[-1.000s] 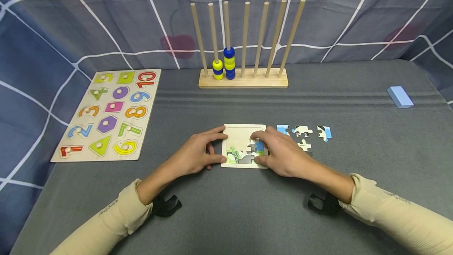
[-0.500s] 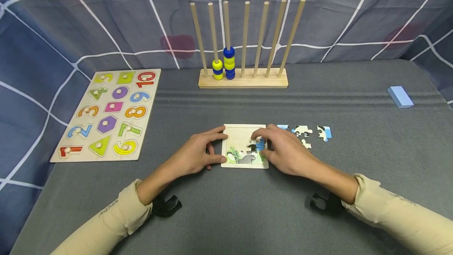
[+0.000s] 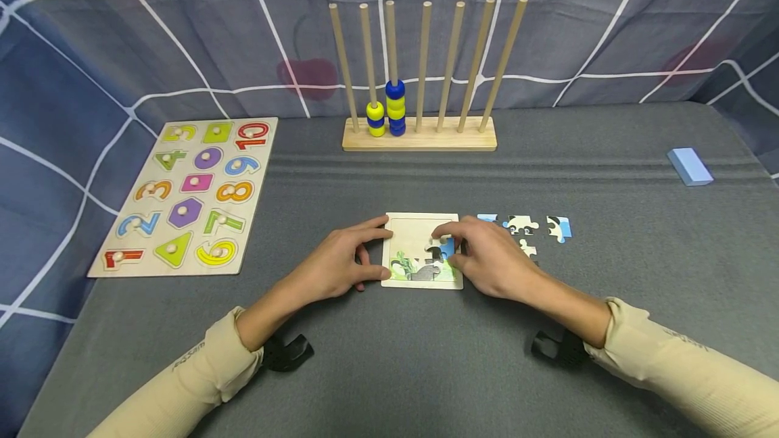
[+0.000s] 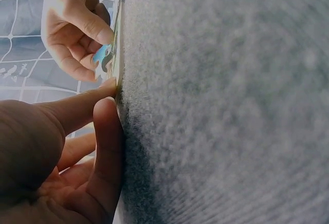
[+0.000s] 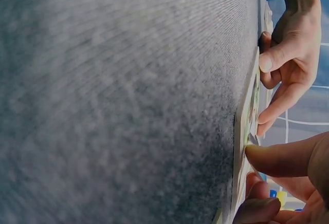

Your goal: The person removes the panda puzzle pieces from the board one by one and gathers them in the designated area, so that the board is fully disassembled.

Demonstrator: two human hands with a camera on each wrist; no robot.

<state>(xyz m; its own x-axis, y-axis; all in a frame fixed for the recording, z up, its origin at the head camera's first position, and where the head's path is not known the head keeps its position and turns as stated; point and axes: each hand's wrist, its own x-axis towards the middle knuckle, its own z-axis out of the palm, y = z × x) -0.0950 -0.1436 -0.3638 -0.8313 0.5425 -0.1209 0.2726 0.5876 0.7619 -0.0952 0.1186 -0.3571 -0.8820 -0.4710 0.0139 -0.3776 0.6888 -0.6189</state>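
A shallow wooden puzzle tray (image 3: 420,215) lies flat on the table in front of me. Green and grey picture pieces (image 3: 422,272) fill its lower part; bare wood shows above. My left hand (image 3: 331,265) rests on the tray's left side, thumb at the lower corner and forefinger farther up. At the tray's right side, my right hand (image 3: 489,259) pinches a blue, black and white puzzle piece (image 3: 447,247) between thumb and fingers. In the left wrist view that piece (image 4: 103,57) stands tilted over the tray. The right palm hides part of the right rim.
Several loose panda puzzle pieces (image 3: 521,224) lie right of the tray, partly behind the right hand. A number-and-shape peg board (image 3: 258,188) is at left. Behind stands a wooden peg rack (image 3: 420,143) with yellow and blue beads. A light blue block (image 3: 690,166) lies far right.
My right thumb has shifted up and to the right from the tray's lower right part, and the piece under the right fingers has changed its tilt. The left hand stays in place.
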